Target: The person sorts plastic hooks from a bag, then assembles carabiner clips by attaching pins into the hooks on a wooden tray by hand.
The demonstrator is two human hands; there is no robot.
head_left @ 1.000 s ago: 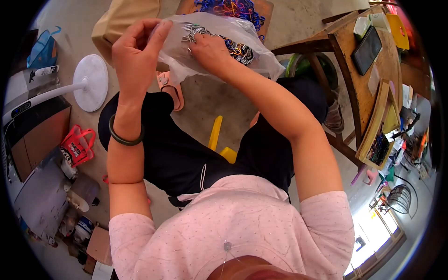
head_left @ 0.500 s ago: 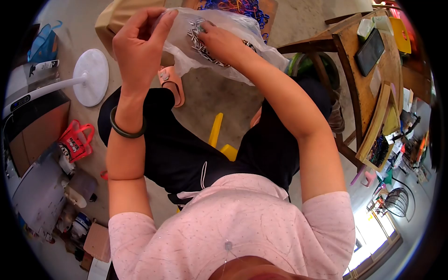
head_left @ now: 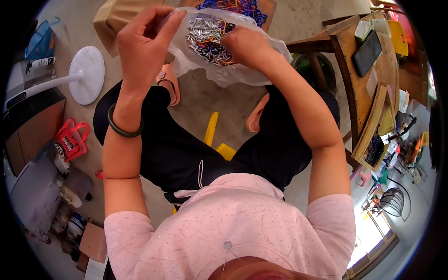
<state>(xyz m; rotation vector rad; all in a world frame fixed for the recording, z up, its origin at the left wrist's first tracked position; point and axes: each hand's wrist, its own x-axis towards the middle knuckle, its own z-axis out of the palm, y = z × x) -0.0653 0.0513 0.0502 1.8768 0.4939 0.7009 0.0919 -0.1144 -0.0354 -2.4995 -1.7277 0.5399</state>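
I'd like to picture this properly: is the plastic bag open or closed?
Open. The left hand pinches the plastic bag by its edge, small metal pieces show inside, and the right hand reaches in.

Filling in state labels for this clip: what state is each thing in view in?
Plastic bag, open, small pieces inside
Left hand, pinching bag edge
Right hand, at the pieces, fingertips hidden
Phone, flat on table, screen dark
Wooden tray, open, dark pieces inside
Bangle, worn

The red bag (head_left: 71,142) bears pale lettering, too small and blurred to read.
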